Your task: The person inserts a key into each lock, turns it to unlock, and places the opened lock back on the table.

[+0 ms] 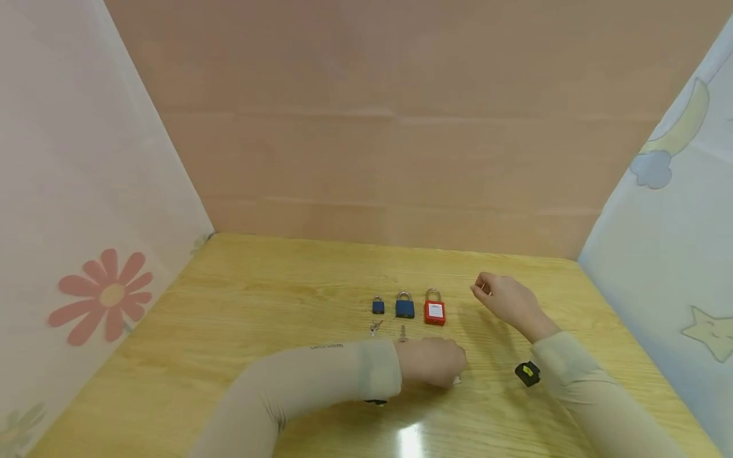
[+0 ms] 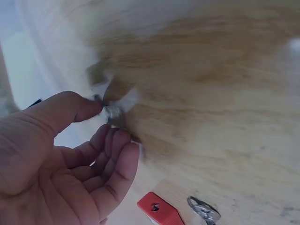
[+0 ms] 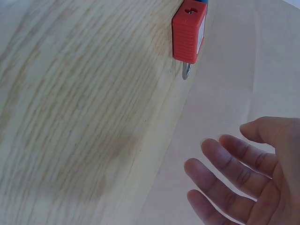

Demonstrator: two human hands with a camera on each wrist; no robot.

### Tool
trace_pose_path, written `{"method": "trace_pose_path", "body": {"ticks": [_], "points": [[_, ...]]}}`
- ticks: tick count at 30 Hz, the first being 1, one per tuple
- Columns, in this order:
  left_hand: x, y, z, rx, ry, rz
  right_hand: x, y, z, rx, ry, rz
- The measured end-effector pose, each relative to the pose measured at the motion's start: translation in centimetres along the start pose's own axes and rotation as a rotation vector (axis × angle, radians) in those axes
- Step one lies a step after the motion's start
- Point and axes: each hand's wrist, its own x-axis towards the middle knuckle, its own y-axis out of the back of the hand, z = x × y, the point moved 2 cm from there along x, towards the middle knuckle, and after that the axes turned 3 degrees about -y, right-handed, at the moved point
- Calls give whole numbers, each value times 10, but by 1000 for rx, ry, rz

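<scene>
On my feed the left hand [image 1: 432,361] pinches what look like keys [image 2: 114,114], presumably fingertip-held for smallness; the right hand [image 1: 508,304] hangs empty, loosely bent, right of the red padlock [image 1: 434,313]

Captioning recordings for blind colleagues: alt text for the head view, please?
A person's left hand is in front of a small blue padlock, larger blue padlock and red padlock, lined up on a yellowish wooden table. The right hand hovers to their right; small silver keys lie before the blue padlocks.
</scene>
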Motion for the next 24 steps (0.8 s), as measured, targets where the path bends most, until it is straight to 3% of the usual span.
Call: {"method": "trace_pose_path", "body": {"ticks": [5, 10, 17, 24], "points": [[-1, -1, 5, 96, -9, 10, -2, 2, -1, 10, 1, 5], [-1, -1, 3, 86, 18, -31, -2, 3, -2, 10, 9, 12], [-6, -3, 4, 209, 19, -39, -3, 4, 1, 5, 3, 4], [-9, -3, -2, 145, 23, 1, -1, 3, 1, -4, 1, 6]]}}
